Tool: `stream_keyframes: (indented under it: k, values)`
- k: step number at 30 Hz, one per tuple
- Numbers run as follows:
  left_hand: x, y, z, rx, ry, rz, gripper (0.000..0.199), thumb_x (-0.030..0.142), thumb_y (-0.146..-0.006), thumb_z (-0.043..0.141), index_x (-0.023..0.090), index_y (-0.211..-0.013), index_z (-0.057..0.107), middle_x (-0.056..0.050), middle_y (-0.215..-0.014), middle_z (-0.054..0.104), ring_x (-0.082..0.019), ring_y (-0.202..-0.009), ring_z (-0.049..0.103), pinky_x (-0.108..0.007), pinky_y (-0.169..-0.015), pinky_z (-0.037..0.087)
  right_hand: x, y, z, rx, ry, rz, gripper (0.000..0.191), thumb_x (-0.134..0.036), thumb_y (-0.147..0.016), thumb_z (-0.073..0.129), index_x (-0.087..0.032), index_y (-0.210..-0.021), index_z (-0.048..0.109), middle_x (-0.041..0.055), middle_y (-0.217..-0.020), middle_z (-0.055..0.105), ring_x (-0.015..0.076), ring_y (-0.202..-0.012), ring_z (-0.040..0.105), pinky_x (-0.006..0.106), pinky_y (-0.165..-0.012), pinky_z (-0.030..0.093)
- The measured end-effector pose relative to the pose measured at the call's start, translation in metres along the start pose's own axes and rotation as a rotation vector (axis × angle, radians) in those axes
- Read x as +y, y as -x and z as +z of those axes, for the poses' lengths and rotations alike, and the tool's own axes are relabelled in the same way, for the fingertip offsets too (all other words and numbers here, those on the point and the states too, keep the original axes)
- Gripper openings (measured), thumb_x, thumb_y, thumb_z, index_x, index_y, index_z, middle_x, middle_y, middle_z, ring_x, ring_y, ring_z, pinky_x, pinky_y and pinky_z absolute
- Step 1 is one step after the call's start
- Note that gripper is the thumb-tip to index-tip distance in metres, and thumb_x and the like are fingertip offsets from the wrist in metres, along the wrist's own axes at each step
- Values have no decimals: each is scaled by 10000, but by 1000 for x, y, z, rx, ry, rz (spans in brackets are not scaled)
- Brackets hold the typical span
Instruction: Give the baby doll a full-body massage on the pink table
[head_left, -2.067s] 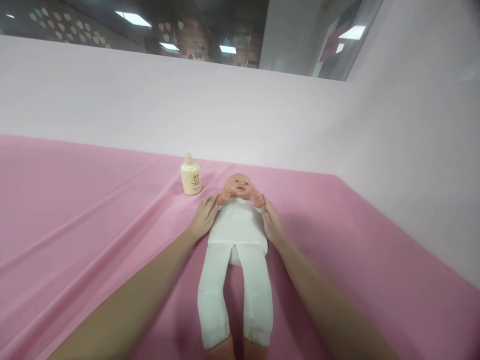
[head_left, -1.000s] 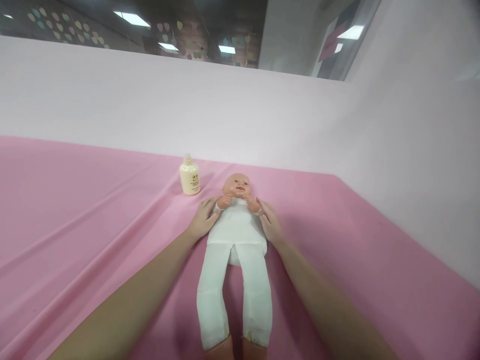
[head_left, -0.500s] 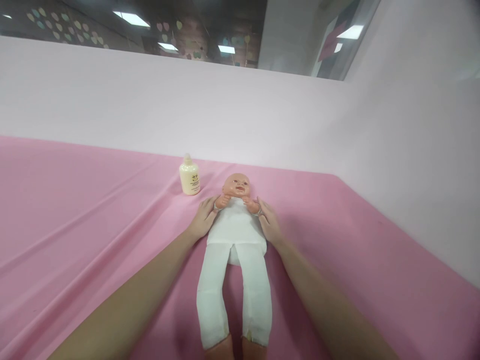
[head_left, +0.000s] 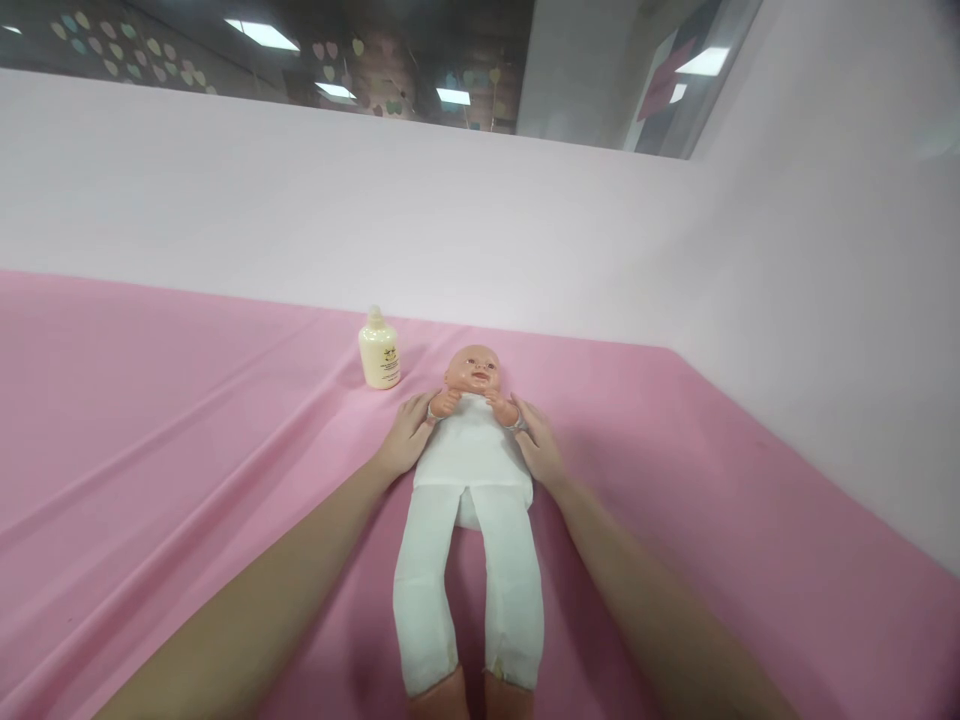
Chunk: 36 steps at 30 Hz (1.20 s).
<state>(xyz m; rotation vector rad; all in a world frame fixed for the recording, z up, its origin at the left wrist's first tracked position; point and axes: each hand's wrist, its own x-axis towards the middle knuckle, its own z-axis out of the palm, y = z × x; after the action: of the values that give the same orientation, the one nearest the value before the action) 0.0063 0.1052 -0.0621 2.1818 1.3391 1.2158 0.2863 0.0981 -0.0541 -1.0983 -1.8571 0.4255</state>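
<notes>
A baby doll (head_left: 474, 440) in a white top and white trousers lies on its back, head away from me and feet at the bottom of the view. Its bent forearms rest on its chest. My left hand (head_left: 409, 432) holds it on its left-hand side in the picture, fingers against the upper arm and sleeve. On the opposite side my right hand (head_left: 538, 440) holds the other arm and flank. The thumbs and some fingertips are partly hidden by the doll's arms. Both hands touch the doll at about chest height.
A pale yellow pump bottle (head_left: 379, 352) stands upright to the left of the doll's head. Under everything lies a pink cloth (head_left: 210, 400), with long folds at the left. A white wall (head_left: 337, 210) rises behind, with a window (head_left: 420, 60) above it.
</notes>
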Motion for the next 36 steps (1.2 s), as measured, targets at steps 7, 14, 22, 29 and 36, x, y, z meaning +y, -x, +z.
stream_keyframes:
  k: [7, 14, 22, 29, 36]
  values:
    - [8, -1, -4, -43, -21, 1, 529, 252, -940, 309, 204, -1458, 407, -92, -1441, 484, -254, -1335, 398, -490, -1153, 287, -5, -1, -1, -6, 2, 6, 589, -224, -864, 413, -206, -1451, 445, 78, -1415, 540, 257, -1343, 442, 494, -1164, 325]
    - [8, -1, -3, -34, -11, -6, 497, 421, -984, 383, 247, -1448, 424, -94, -1420, 503, -271, -1332, 406, -504, -1139, 290, -2, 0, 0, 12, 1, 0, 598, -203, -848, 411, -219, -1444, 456, 71, -1425, 530, 254, -1353, 434, 501, -1172, 314]
    - [7, -1, -2, -21, -12, -17, 497, 459, -993, 368, 253, -1440, 435, -93, -1426, 502, -267, -1335, 409, -498, -1139, 293, -1, 0, 1, 12, 12, -8, 619, -193, -829, 413, -217, -1446, 456, 76, -1414, 538, 256, -1340, 446, 504, -1174, 313]
    - [6, -1, -2, -2, -23, 10, 472, 418, -981, 382, 245, -1413, 459, -89, -1396, 525, -263, -1318, 424, -478, -1138, 305, -6, -1, 0, 12, 27, -10, 649, -153, -775, 416, -205, -1419, 483, 70, -1411, 542, 258, -1333, 453, 491, -1168, 326]
    - [3, 0, -2, 37, -1, 28, 437, 310, -913, 449, 208, -1332, 522, -100, -1346, 548, -266, -1277, 462, -474, -1117, 348, -9, -1, -1, 15, 27, -19, 613, -164, -792, 420, -223, -1398, 497, 63, -1398, 553, 258, -1313, 471, 485, -1150, 348]
